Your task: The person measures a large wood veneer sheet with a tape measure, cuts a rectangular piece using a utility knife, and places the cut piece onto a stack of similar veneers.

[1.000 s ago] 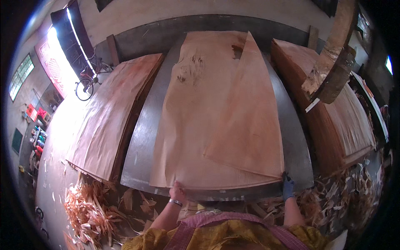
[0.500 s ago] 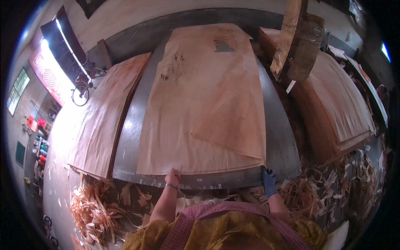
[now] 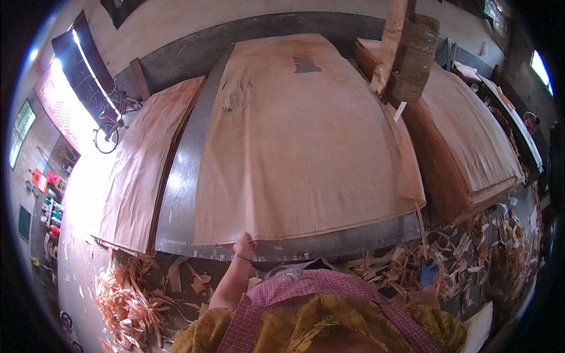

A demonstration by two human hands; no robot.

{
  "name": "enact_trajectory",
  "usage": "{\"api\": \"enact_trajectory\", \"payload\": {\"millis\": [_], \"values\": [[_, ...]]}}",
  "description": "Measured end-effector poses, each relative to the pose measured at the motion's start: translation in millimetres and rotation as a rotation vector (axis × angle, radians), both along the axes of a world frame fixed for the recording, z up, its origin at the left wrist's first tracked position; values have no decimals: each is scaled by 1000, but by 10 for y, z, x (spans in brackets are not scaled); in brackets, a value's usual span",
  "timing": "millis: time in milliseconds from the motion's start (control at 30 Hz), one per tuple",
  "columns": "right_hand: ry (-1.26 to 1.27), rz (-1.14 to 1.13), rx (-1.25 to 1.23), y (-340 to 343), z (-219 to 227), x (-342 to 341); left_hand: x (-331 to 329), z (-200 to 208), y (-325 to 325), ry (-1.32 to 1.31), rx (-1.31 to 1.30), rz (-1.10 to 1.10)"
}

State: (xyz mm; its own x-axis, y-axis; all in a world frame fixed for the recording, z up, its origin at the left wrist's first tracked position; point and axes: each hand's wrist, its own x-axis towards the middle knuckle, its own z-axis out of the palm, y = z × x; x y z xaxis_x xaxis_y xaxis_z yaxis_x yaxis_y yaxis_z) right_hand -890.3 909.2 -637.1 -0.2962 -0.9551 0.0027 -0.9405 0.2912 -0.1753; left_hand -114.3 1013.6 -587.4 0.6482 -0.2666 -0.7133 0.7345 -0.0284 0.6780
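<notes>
A large thin wood veneer sheet (image 3: 306, 147) lies over the grey tabletop (image 3: 176, 194), with a ragged hole near its far end and a dark knotty patch at its far left. My bare left hand (image 3: 245, 246) pinches the sheet's near edge, left of its middle. To the right, beyond the table's near edge, my right hand (image 3: 429, 274) wears a blue glove and is lowered over scraps. A narrow veneer strip (image 3: 422, 229) runs from the sheet's near right corner down to that glove, which seems closed on its end; the fingers are small and partly hidden.
Veneer stacks stand left (image 3: 138, 170) and right (image 3: 471, 141) of the table. Heaps of curled veneer scraps (image 3: 126, 297) cover the floor on both sides of me. A wooden post (image 3: 406, 53) rises at the far right. A bicycle (image 3: 107, 134) stands by the bright doorway.
The folded flap on the sheet's right side now lies spread out to the right, past the table's edge. My right hand has moved right and down, away from the table. My left hand has barely moved.
</notes>
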Motion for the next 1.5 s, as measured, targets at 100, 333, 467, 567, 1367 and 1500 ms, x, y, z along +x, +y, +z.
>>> {"api": "enact_trajectory", "payload": {"millis": [100, 333, 467, 567, 1367, 1500], "values": [[-134, -106, -119, 8, 270, 226, 62, 92, 70, -87, -21, 69], [-635, 50, -123, -455, 716, 1297, -39, 36, 57, 163, -157, -163], [-619, 20, 40, -809, 871, 2165, -174, 58, -15, 5, -282, -119], [-340, 258, -191, -1109, 691, 2291, -330, 215, -209, 12, -281, -83], [-286, 224, -156, -1638, 582, 2540, -167, 255, -212, -72, -210, -50], [-255, 186, -66, -1800, 545, 2378, -383, 744, -339, -32, -210, -38]]}}
